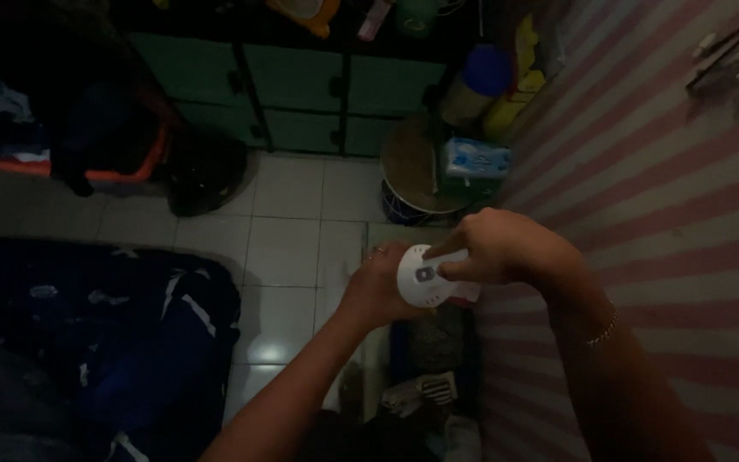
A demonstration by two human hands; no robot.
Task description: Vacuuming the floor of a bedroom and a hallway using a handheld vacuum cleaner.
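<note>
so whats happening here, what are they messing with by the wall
A person holds a small round white device in both hands, close to a pink striped wall in a dim room. The left hand cups it from the side while the right hand grips it from above, a finger resting near the grey button on its face. Below lie a white tiled floor, a round stool carrying a blue tissue pack, and dark blue bedding.

white round device (422, 278) right half hidden | dark bedding (96, 342) cut off left
</note>
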